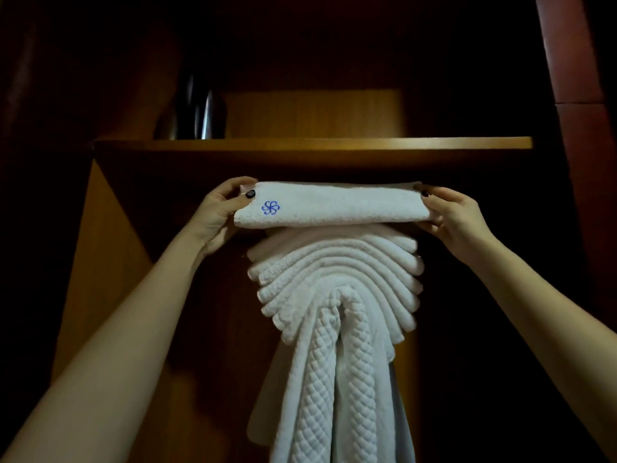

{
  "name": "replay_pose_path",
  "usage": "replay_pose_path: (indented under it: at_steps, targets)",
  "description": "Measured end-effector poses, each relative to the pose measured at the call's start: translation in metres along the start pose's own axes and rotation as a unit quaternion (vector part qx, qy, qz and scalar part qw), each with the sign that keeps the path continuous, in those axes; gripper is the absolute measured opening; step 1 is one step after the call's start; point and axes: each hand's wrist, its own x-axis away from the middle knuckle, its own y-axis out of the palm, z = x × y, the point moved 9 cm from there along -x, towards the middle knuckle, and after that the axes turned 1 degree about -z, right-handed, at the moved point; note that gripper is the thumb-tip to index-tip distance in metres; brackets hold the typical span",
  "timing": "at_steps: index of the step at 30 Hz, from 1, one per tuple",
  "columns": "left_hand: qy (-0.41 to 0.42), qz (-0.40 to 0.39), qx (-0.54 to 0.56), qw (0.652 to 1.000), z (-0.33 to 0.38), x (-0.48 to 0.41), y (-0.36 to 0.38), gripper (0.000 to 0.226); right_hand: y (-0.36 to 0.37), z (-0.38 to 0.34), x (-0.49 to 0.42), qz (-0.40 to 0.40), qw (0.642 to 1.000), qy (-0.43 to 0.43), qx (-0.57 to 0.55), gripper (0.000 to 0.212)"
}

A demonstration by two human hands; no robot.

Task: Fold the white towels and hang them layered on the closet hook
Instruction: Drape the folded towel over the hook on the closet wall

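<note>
Nearly done, I judge: layered towels point(334, 279) hang at six o'clock; my left hand point(218, 213) and right hand point(455, 217) grip one more folded towel point(334, 205).

2 bare forearms show: the left forearm point(117, 329) in the lower left of the frame and the right forearm point(534, 312) in the lower right, both uncovered right to the frame edge. The left hand point(213, 212), left of centre, has a thumbnail point(250, 194) painted glossy black with a faint lighter pattern. The right hand point(457, 212), right of centre, shows 1 black-painted nail point(426, 194). Both hands are slender.
</note>
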Motion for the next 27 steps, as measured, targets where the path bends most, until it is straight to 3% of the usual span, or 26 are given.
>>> replay_pose_path:
  at_steps: [4, 8, 12, 15, 17, 19, 22, 25, 27]
  targets:
    - [-0.015, 0.033, 0.022, 0.999, -0.011, -0.012, -0.008, 0.015, 0.004, 0.011, -0.01, 0.026, 0.999, 0.026, -0.018, 0.019]
    - [-0.028, 0.074, 0.019, 0.997, -0.026, -0.018, -0.019, 0.017, 0.007, 0.027, -0.018, 0.044, 0.997, 0.05, -0.025, 0.019]
    - [-0.077, 0.092, 0.02, 0.993, -0.054, -0.007, -0.02, 0.011, 0.002, 0.047, -0.01, 0.039, 0.996, 0.057, 0.06, 0.01]
    - [-0.144, 0.107, 0.009, 0.984, -0.082, 0.007, -0.023, 0.003, -0.002, 0.053, 0.001, 0.037, 0.994, 0.049, 0.093, 0.023]
    - [-0.164, 0.143, 0.027, 0.976, -0.092, 0.014, -0.026, 0.015, 0.0, 0.047, 0.006, 0.039, 0.991, 0.032, 0.124, 0.034]
    - [-0.128, 0.168, 0.011, 0.977, -0.084, 0.017, -0.028, 0.011, 0.004, 0.036, 0.011, 0.037, 0.975, 0.0, 0.217, 0.044]
    - [0.023, 0.178, -0.11, 0.978, -0.041, 0.02, -0.03, 0.015, 0.016, 0.013, 0.019, 0.028, 0.926, -0.094, 0.365, 0.054]
    - [0.151, 0.068, -0.282, 0.945, -0.006, 0.017, 0.01, 0.021, 0.04, -0.012, 0.022, -0.001, 0.89, -0.196, 0.413, 0.04]
    - [0.143, -0.032, -0.393, 0.908, -0.01, 0.008, 0.047, 0.028, 0.068, -0.013, 0.018, -0.094, 0.871, -0.208, 0.435, 0.036]
